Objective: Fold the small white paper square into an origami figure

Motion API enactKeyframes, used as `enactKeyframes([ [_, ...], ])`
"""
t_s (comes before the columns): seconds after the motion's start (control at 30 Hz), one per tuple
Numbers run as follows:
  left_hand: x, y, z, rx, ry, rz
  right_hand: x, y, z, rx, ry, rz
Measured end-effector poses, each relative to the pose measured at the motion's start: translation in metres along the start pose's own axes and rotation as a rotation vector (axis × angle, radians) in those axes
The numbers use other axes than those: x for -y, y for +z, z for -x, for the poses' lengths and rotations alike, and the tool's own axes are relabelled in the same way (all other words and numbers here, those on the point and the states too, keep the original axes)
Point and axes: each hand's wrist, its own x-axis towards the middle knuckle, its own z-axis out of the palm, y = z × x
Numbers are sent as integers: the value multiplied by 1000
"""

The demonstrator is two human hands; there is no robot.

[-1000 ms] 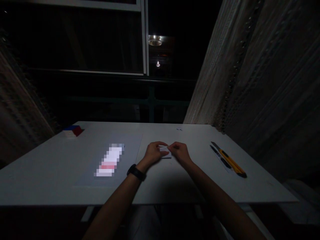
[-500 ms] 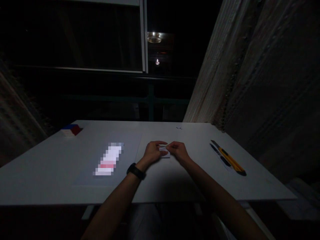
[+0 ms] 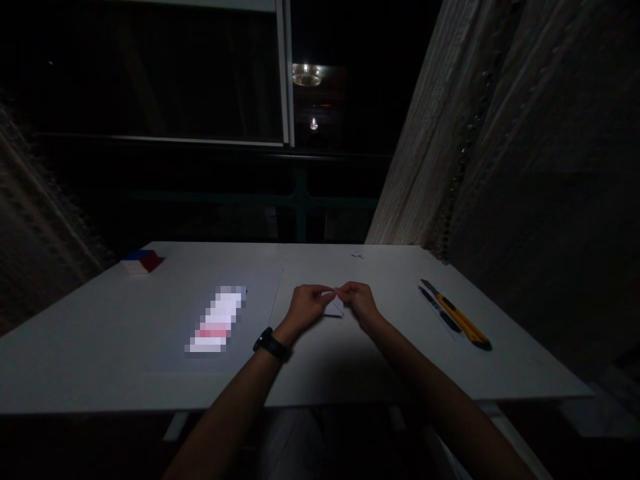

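A small folded white paper sits between my two hands over the middle of the white table. My left hand, with a black watch on its wrist, pinches the paper's left side. My right hand pinches its top right edge, fingers closed. The two sets of fingertips almost touch above the paper.
A yellow utility knife and a dark pen lie at the right of the table. A sheet with a blurred patch lies to the left. A red, blue and white block sits at the far left corner. Curtains hang on both sides.
My hands have drawn closer together and the paper now shows a pointed, triangular shape instead of a flat rectangle. The view shifted slightly.
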Motion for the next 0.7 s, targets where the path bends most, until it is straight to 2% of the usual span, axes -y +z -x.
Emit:
enactKeyframes([
  [0.27,9,-1,-6,-107,-138,43,-5,2,1,49,-150,103],
  [0.37,8,-2,-6,-150,-163,65,-7,2,1,75,-139,167],
  [0.53,3,0,-3,-197,-124,49,-3,2,3,41,-142,168],
  [0.7,4,-1,-4,-239,-146,81,5,3,8,178,-89,169],
])
